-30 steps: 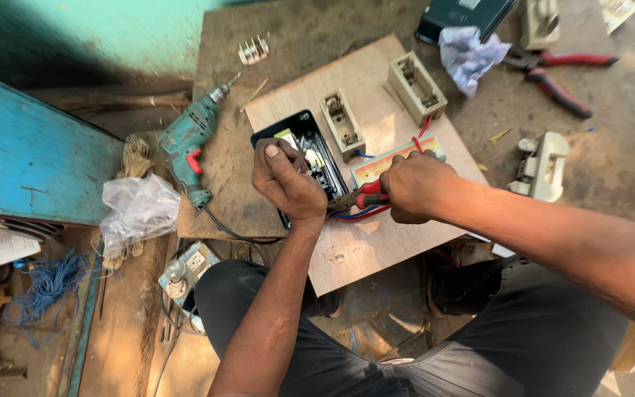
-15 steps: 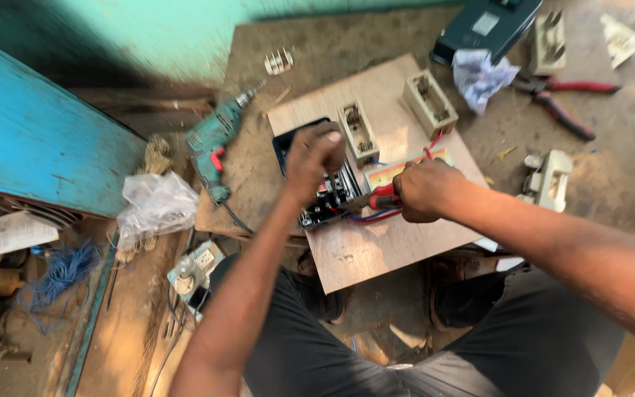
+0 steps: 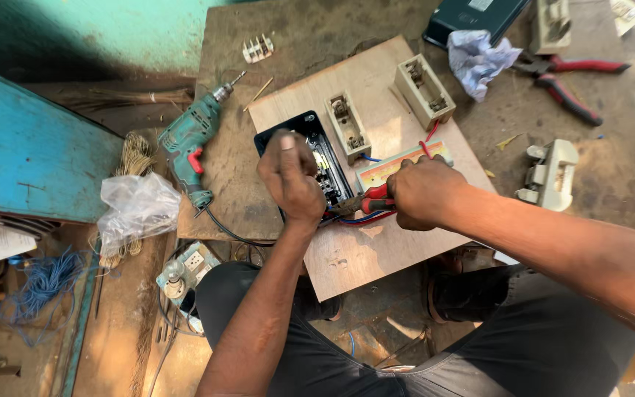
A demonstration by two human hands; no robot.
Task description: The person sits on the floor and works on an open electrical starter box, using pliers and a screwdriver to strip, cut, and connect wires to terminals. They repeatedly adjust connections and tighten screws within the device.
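A plywood board (image 3: 376,250) lies across my lap and a wooden table. On it sits a black switch box (image 3: 299,129) with red and blue wires (image 3: 365,219) running out of its lower end. My left hand (image 3: 290,179) rests on the black box, fingers curled over its inside parts. My right hand (image 3: 424,192) grips red-handled pliers (image 3: 372,200), whose jaws point left at the wires beside the box. Two cream fuse holders (image 3: 348,126) (image 3: 424,92) and a pale terminal strip (image 3: 398,163) are fixed on the board above my hands.
A teal electric drill (image 3: 192,143) lies left of the board, its cord trailing down. Red-handled pliers (image 3: 571,77), a crumpled cloth (image 3: 475,59), a dark case (image 3: 472,18) and a cream fuse part (image 3: 549,176) lie on the table at right. A plastic bag (image 3: 137,209) and blue wire (image 3: 45,283) sit at left.
My left hand has shifted a little on the black box. My right hand stays at the wires with the pliers. The camera view has drifted slightly.
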